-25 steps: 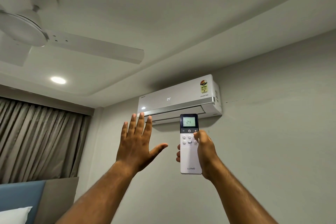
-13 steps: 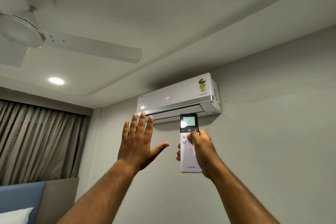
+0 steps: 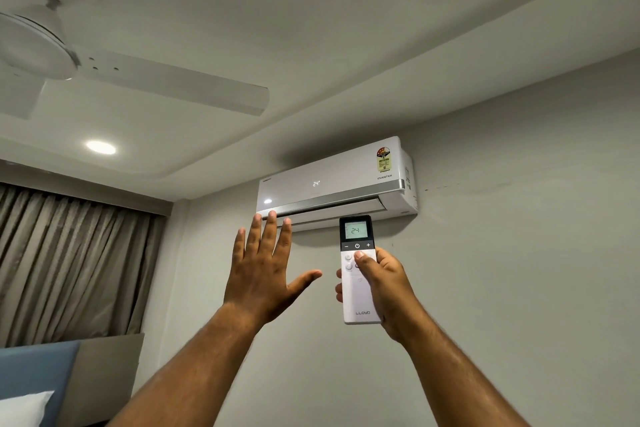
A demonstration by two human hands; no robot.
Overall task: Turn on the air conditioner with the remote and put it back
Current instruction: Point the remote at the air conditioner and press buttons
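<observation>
A white air conditioner (image 3: 332, 180) hangs high on the wall; its front shows "24" and its lower flap stands slightly open. My right hand (image 3: 382, 282) holds a white remote (image 3: 356, 302) upright, pointed at the unit. The remote's screen reads 24. My thumb rests on the white buttons just below the power button. My left hand (image 3: 263, 267) is raised flat, fingers spread, with its fingertips under the unit's left end and nothing in it.
A white ceiling fan (image 3: 138, 76) hangs at the upper left, beside a lit ceiling light (image 3: 100, 147). Grey curtains (image 3: 69, 267) cover the left wall. A blue headboard (image 3: 34, 378) and a white pillow (image 3: 20, 409) show at the bottom left.
My right thumb has slid from the remote's right edge onto the buttons under the power button. My left hand has barely moved.
</observation>
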